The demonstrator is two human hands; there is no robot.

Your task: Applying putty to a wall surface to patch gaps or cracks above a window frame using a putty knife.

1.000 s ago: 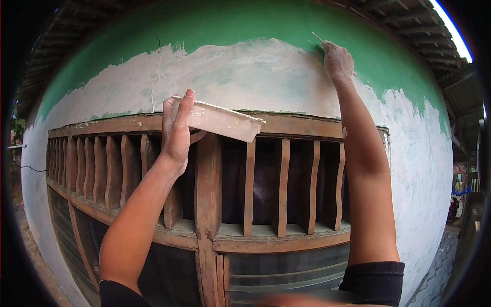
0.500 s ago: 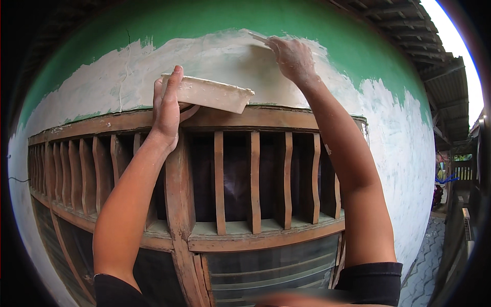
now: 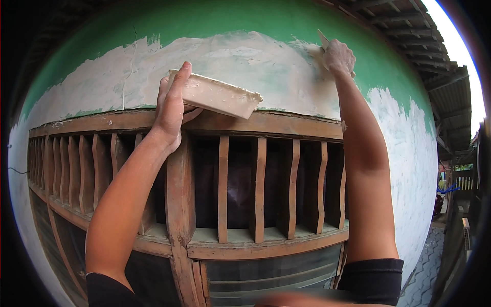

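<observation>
My left hand [image 3: 173,105] grips a shallow off-white tray [image 3: 221,97] by its left end, thumb up over the rim; white paste crusts its edges. The tray is tilted, its right end lower, in front of the window's top beam. Higher up and to the right, my right hand [image 3: 339,56] is closed around a putty knife [image 3: 322,40], whose thin blade shows beyond the fingers; the rest is hidden. The blade is at the wall where white filler [image 3: 235,53] meets green paint [image 3: 215,20]. Pale smears cover both hands.
Below the filler runs a brown wooden window frame [image 3: 128,123] with upright slats [image 3: 261,189] and louvred glass [image 3: 271,273] underneath. A thin crack [image 3: 134,51] marks the wall at left. Roof eaves [image 3: 404,30] overhang at upper right, above a paved path [image 3: 424,271].
My right hand has moved right along the filler's upper edge with the putty knife, its blade now pointing more upward. The tray in my left hand appears slightly further right and lower.
</observation>
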